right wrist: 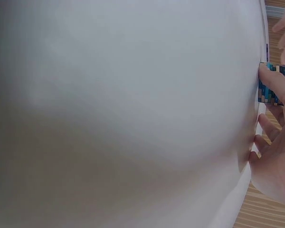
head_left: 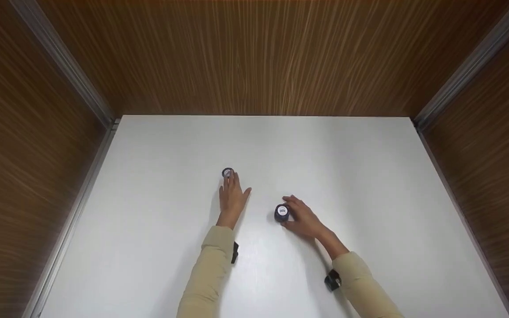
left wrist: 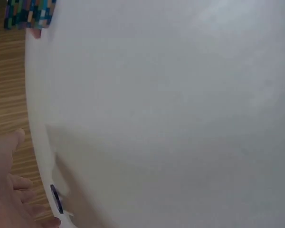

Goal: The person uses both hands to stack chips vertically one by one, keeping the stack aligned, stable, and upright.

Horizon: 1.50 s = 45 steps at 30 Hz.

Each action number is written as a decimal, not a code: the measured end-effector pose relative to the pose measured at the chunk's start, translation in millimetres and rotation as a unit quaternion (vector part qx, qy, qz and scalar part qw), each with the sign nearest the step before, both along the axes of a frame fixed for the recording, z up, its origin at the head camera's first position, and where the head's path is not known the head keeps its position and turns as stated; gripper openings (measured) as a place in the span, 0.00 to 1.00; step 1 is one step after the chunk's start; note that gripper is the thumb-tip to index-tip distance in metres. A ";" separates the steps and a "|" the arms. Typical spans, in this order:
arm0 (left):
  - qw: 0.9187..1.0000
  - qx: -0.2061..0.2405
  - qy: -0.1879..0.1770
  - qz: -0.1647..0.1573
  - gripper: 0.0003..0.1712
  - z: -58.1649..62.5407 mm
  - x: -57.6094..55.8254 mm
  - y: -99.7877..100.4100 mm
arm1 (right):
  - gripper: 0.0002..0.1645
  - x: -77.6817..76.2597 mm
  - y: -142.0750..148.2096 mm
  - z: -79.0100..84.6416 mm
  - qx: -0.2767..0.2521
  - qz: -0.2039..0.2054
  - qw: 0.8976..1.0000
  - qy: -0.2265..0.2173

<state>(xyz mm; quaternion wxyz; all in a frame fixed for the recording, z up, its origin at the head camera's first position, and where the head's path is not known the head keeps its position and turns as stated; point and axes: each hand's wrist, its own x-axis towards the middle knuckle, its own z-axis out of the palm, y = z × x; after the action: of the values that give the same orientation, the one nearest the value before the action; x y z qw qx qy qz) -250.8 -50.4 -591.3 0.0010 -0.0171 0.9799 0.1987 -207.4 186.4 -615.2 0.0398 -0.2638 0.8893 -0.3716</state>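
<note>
One round dark-rimmed poker chip [head_left: 226,172] with a pale centre lies flat on the white table, left of the middle in the head view. My left hand [head_left: 233,199] reaches over it, fingers fairly straight and thumb spread; its fingertips overlap the chip's near edge. Whether they touch it I cannot tell. To the right, a stack of poker chips [head_left: 282,212] stands upright, its edges patterned in blue, green and tan in the right wrist view. Thumb and forefinger of my right hand [head_left: 304,219] hold the stack from opposite sides, while the other fingers spread behind it.
A white tabletop [head_left: 347,163] spreads under both hands. Wood-grain panels [head_left: 254,57] rise at the back and both sides, with metal rails [head_left: 64,62] along the corners. Dark wrist cameras [head_left: 332,280] sit at both beige sleeves.
</note>
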 end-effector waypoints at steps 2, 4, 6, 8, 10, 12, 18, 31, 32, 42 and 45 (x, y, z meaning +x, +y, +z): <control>1.000 -0.010 -0.014 -0.004 0.39 -5.8 0.6 -4.6 | 0.33 0.5 -0.4 -0.8 0.001 0.000 1.000 -0.002; 0.999 -0.021 -0.028 -0.006 0.38 -10.3 2.1 -6.7 | 0.34 0.9 -0.1 -1.6 0.004 -0.001 1.000 -0.005; 0.999 -0.031 -0.030 -0.006 0.37 -12.3 3.7 -6.6 | 0.34 0.9 0.1 -1.9 0.003 -0.003 1.000 -0.007; 0.999 -0.043 -0.021 -0.003 0.35 -11.7 4.5 -4.7 | 0.34 0.4 0.4 -2.1 0.000 -0.006 1.000 -0.005; 0.999 -0.054 -0.003 0.000 0.32 -9.2 4.9 -1.9 | 0.34 -0.5 0.7 -1.9 -0.005 -0.007 1.000 -0.001; 0.997 -0.075 0.015 0.001 0.28 -5.8 5.5 1.1 | 0.34 -1.5 1.4 -1.8 -0.006 -0.007 1.000 0.003; 0.993 -0.108 0.052 -0.006 0.18 -0.2 6.1 5.0 | 0.34 -3.6 3.4 -1.7 -0.005 -0.005 1.000 0.008; 0.998 -0.023 0.031 -0.043 0.18 -7.5 6.3 2.1 | 0.31 -1.8 3.3 0.1 0.003 -0.006 1.000 -0.006; 0.998 -0.028 0.038 -0.041 0.17 -7.8 5.9 2.5 | 0.32 -2.0 3.3 -0.3 0.004 -0.007 1.000 -0.005; 0.995 -0.070 0.061 -0.027 0.13 -9.1 6.2 6.6 | 0.33 -2.7 3.0 -2.7 0.002 -0.005 1.000 0.001; 0.995 -0.068 0.067 -0.019 0.12 -6.9 7.6 8.3 | 0.32 -3.1 3.1 -2.6 0.003 -0.003 1.000 0.003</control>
<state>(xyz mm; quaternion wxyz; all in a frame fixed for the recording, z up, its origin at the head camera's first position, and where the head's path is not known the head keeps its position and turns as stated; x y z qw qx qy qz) -243.2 -42.1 -598.2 -0.0623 0.0151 0.9891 0.1326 -210.4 189.5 -617.7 0.0364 -0.2623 0.8913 -0.3681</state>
